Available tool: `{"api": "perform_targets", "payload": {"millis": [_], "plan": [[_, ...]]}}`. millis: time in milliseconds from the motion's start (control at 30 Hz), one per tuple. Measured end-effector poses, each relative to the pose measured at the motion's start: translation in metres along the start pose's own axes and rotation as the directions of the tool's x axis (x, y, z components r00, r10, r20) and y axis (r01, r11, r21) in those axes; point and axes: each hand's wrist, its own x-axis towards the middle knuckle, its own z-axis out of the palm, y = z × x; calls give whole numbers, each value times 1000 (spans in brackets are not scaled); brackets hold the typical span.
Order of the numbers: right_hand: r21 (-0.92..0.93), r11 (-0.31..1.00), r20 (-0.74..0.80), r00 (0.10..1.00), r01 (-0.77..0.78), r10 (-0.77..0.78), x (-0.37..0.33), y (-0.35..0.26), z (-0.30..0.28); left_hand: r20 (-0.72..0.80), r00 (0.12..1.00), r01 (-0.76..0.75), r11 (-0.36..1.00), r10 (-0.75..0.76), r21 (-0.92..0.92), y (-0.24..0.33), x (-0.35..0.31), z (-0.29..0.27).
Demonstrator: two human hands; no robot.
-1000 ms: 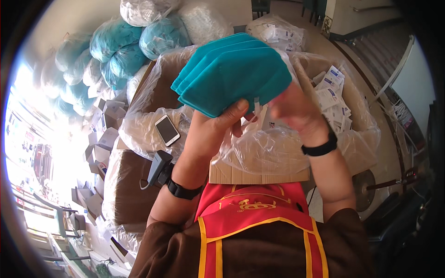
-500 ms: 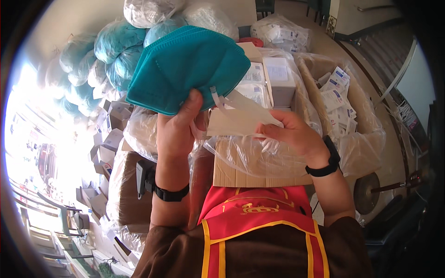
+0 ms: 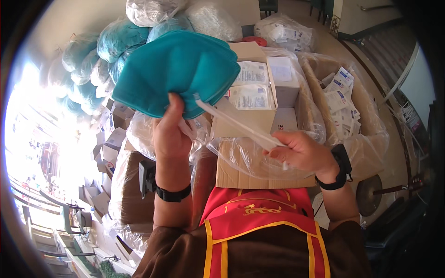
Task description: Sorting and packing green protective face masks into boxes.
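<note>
A teal folded face mask (image 3: 178,72), apparently a stack of several, is pinched at its lower edge by my left hand (image 3: 172,134), the thumb lying on its front. From that edge white elastic straps (image 3: 236,124) run in a straight, narrow bundle to the lower right. Their far end is in my right hand (image 3: 299,155), gripped between thumb and fingers, with a short tail showing below. Both hands are raised in front of an open carton (image 3: 245,118) that contains white packets printed with text (image 3: 250,96).
Clear plastic film (image 3: 259,160) drapes over the cartons. A lined box of white packets (image 3: 342,99) stands to the right. Bags of teal and white material (image 3: 120,39) are piled at the back left, above several small open boxes (image 3: 104,153).
My right hand has moved slightly down and right, and the straps, spread wide before, are drawn together into a narrow line. The masks have shifted left and tilted, showing a smoother face.
</note>
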Motion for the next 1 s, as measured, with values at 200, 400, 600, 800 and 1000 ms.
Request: {"api": "perform_targets", "payload": {"millis": [200, 400, 600, 800, 1000], "plan": [[538, 833, 159, 986, -128, 49, 4, 8, 36, 379, 925, 236, 837, -37, -494, -24, -12, -1], [451, 858, 190, 966, -246, 177, 3, 12, 24, 520, 853, 382, 737, -49, -558, -27, -21, 21], [-131, 988, -9, 996, 86, -88, 5, 29, 9, 424, 905, 322, 721, -45, -613, -32, -38, -11], [-313, 948, 133, 991, 60, -19, 5, -7, -4, 759, 525, -112, 853, -385, 510, 23, -36, 5], [-317, 938, 172, 981, 140, -88, 11, -18, 16, 603, 458, -581, 293, -654, 759, 24, -64, 31]]}}
